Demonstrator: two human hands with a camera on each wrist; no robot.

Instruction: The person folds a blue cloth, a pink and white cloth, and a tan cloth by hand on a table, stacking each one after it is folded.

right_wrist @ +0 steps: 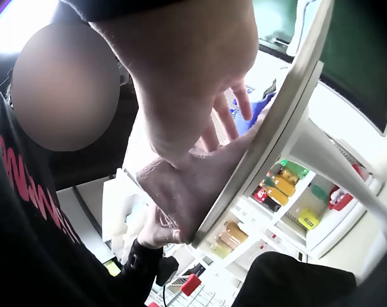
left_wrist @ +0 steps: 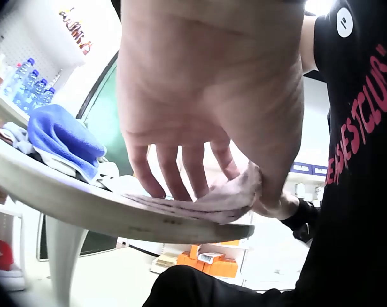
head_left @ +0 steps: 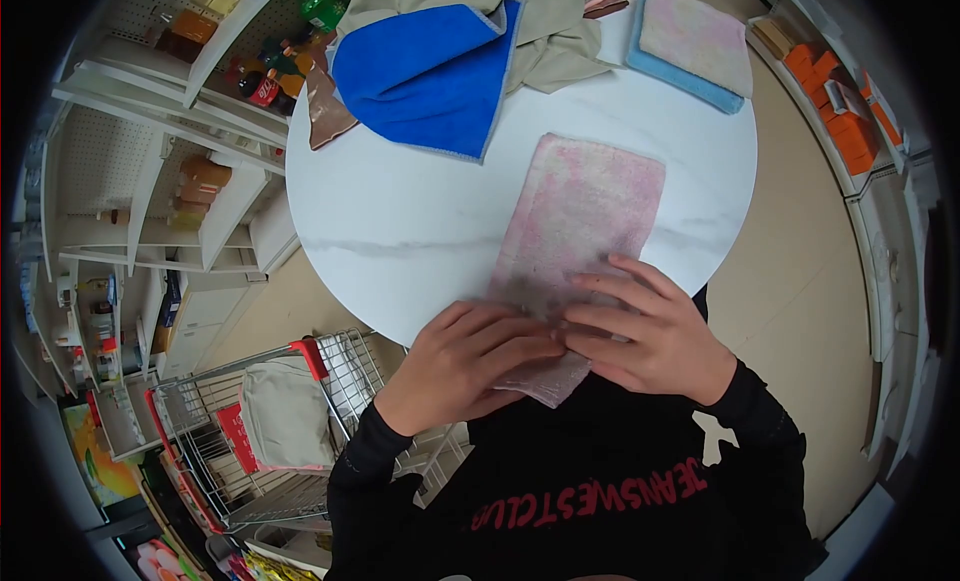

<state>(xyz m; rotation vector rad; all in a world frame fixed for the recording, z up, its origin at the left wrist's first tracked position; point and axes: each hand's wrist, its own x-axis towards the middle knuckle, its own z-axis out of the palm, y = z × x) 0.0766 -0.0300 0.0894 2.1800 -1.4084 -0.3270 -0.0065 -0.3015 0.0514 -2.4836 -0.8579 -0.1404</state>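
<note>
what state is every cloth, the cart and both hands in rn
pink towel: partly flat on the table, near end over the edge
left hand: gripping the pink towel
right hand: gripping the pink towel
bright blue cloth: spread, partly folded over
grey-green cloth: rumpled
pale pink towel: stacked on light blue towel
cart: loaded
</note>
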